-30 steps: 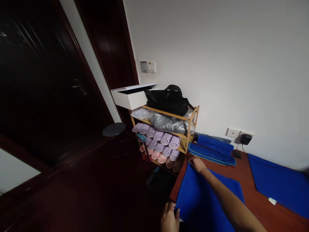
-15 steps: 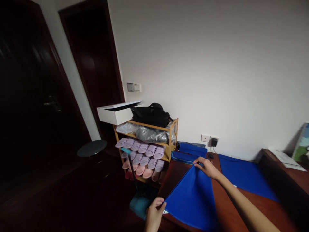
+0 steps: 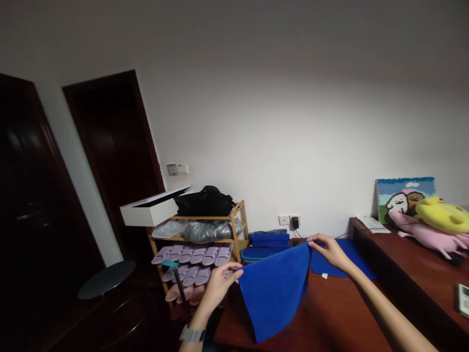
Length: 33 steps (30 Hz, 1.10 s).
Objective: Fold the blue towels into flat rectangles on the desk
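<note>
A blue cloth (image 3: 274, 288) hangs between my two hands above the reddish-brown table (image 3: 340, 313), its top edge stretched and its lower part drooping. My left hand (image 3: 222, 283) pinches the upper left corner; a grey band circles that wrist. At the upper right corner, the fingertips of my right hand (image 3: 328, 250) are closed on the fabric. Behind my right hand, a second blue cloth (image 3: 346, 259) lies flat on the table with a small white tag. Folded blue cloths (image 3: 269, 239) are stacked at the table's back left.
Left of the table stands a wooden rack (image 3: 234, 230) with lilac slippers (image 3: 198, 253), a black bag (image 3: 205, 201) and a white box (image 3: 146, 212). A round stool (image 3: 106, 279) is farther left. On the raised right surface lie pink (image 3: 432, 237) and yellow plush toys (image 3: 443, 215).
Both hands have lifted the blue cloth; its top edge has gone from steeply slanted to nearly level. The view has turned up and to the right, bringing the plush toys into sight.
</note>
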Available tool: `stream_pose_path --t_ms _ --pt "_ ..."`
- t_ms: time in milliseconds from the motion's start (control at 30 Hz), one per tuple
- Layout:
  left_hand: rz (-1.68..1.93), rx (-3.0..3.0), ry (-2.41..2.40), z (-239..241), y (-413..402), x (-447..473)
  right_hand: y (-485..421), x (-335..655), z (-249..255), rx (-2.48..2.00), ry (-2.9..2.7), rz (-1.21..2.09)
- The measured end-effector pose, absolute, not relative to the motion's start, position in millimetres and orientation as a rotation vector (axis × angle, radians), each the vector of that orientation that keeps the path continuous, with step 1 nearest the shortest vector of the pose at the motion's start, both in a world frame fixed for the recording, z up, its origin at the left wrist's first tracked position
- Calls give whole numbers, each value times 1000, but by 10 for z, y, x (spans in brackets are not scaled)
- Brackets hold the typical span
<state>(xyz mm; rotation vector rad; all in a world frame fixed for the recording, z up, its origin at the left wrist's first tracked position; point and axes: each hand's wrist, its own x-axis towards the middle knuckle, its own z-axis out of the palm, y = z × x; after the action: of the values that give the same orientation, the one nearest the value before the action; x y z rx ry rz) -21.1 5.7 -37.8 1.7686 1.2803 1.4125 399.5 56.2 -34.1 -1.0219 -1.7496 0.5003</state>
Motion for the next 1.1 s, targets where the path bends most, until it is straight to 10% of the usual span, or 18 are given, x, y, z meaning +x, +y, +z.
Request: stream_pose_path --t_ms 1100 --pt "1281 1844 1118 -249 -60 613 -849 4839 -575 -1176 -1646 355"
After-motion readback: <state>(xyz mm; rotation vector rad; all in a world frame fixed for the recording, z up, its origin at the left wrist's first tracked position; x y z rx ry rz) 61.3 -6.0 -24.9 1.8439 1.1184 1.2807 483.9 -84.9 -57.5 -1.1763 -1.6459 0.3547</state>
